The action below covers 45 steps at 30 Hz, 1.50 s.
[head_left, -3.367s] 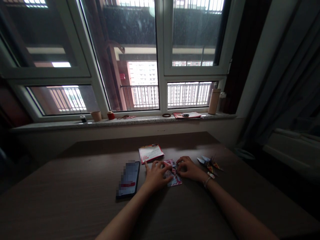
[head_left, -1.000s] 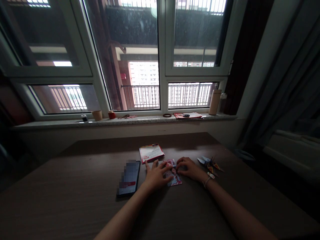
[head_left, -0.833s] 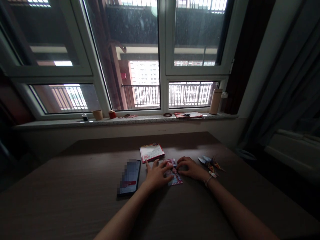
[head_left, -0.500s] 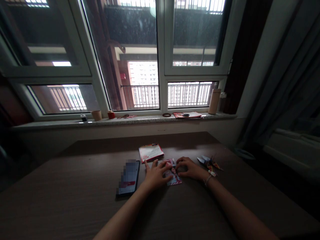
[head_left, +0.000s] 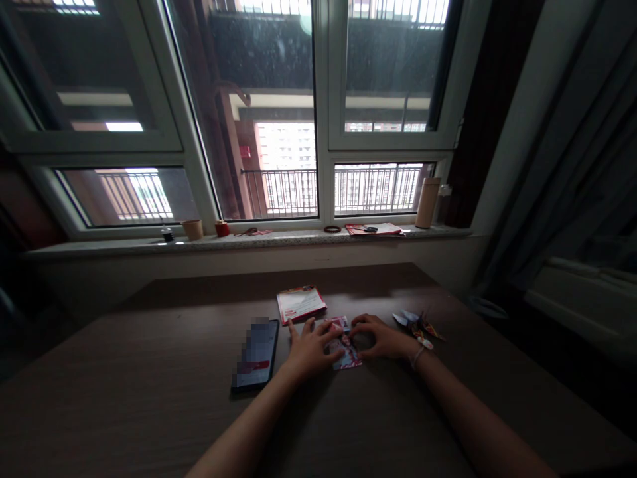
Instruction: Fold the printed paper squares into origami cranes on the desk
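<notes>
A small printed paper sheet (head_left: 347,359) in pink, white and grey lies on the table in front of me. My left hand (head_left: 312,348) rests over its left side with the fingers spread. At the sheet's right edge is my right hand (head_left: 382,337), its fingers curved and the thumb held apart from them. Whether the right fingertips touch the paper is hard to make out. Just beyond my left fingers sits a white card with a red border (head_left: 301,304). Left of that hand lies a phone (head_left: 256,358), its screen partly blurred out.
Several folded, pointed paper pieces (head_left: 418,325) lie right of my right hand on the brown table (head_left: 124,392). Along the windowsill (head_left: 293,238) stand a paper cup (head_left: 192,230), a red spool (head_left: 221,228), papers with scissors (head_left: 373,230) and a tan bottle (head_left: 427,203).
My right thumb has shifted slightly toward me and away from the fingers, widening the gap. The right wrist has moved a little to the right. My left hand and the sheet stay in place.
</notes>
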Motion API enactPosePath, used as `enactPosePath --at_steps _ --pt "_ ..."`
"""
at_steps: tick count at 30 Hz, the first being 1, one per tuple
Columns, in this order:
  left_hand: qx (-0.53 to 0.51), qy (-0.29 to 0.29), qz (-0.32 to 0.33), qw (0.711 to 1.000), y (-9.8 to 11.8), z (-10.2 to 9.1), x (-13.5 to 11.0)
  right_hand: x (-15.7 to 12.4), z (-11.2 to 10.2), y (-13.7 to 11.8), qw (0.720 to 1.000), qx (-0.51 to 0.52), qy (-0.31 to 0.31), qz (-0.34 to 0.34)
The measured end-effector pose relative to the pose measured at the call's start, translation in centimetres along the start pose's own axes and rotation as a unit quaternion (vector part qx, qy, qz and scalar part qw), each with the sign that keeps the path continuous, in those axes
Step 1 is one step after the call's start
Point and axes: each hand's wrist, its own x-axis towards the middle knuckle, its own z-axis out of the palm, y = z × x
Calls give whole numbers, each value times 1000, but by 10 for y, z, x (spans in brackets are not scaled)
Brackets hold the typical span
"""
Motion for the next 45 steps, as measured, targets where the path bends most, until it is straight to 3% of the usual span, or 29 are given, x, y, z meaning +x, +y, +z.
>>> enactPosePath --at_steps 18,28,37,45 --pt "4 -10 1 1000 1 -2 -1 -5 -8 -10 998 -2 -53 36" --pt "2 -19 -7 1000 1 -2 -2 1 -1 8 998 48 33 1" --pt "-6 -30 -9 999 0 -2 -1 5 6 3 997 11 69 25" --pt "-17 -34 -9 999 -2 -2 -1 12 17 15 989 -35 134 51"
